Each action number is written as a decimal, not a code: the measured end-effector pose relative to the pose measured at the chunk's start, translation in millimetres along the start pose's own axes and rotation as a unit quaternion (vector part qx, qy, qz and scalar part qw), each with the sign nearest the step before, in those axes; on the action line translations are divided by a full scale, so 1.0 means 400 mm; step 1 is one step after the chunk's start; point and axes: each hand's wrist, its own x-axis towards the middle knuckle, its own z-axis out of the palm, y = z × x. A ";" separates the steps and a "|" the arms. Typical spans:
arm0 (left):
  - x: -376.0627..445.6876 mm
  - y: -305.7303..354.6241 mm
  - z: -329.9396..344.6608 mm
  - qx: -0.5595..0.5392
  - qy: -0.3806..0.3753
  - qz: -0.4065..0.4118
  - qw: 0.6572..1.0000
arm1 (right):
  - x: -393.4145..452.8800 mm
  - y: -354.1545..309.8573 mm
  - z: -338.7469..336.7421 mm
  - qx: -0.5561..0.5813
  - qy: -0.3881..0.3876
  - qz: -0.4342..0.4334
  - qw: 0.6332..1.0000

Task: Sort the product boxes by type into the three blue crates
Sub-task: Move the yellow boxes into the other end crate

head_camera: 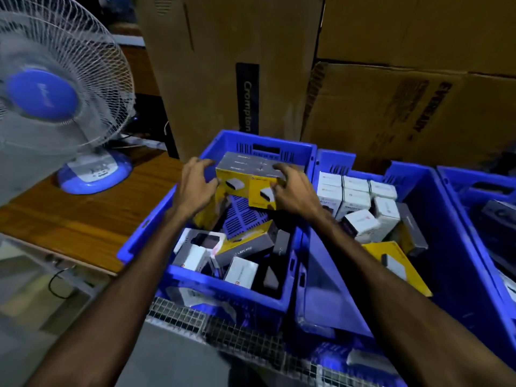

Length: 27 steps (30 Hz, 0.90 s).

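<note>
1. A fan (55, 107) stands on the wooden desk (83, 216), left of the crates.
2. Left hand (195, 185) and right hand (290, 191), fingers curled, grip a block of yellow-and-grey boxes (245, 177) from either side, above the left crate (145, 233), where mixed boxes lie loose.
3. Middle crate (452, 247): about eight white boxes (357, 196) packed upright.
4. The third crate (474, 180) is partly visible.

Three blue crates are showing: left crate (145, 227), middle crate (452, 247), right crate (474, 180). Two yellow boxes (245, 188) are sitting side by side between the fingers of two hands, left hand (195, 185) and right hand (293, 191). About nine white boxes (356, 195) are standing just right of the right fingers. One fan (55, 93) is standing well left of the left fingers.
</note>
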 end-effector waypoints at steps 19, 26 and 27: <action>-0.315 -0.036 -0.159 -0.051 -0.087 0.086 0.991 | -0.193 -0.086 0.034 0.011 -0.134 -0.082 0.987; -0.260 -0.080 -0.156 -0.030 -0.143 0.052 0.988 | -0.112 -0.189 0.157 -0.099 -0.272 -0.130 0.948; -0.254 -0.084 -0.156 -0.019 -0.164 0.047 0.985 | -0.100 -0.192 0.176 -0.108 -0.289 -0.134 0.942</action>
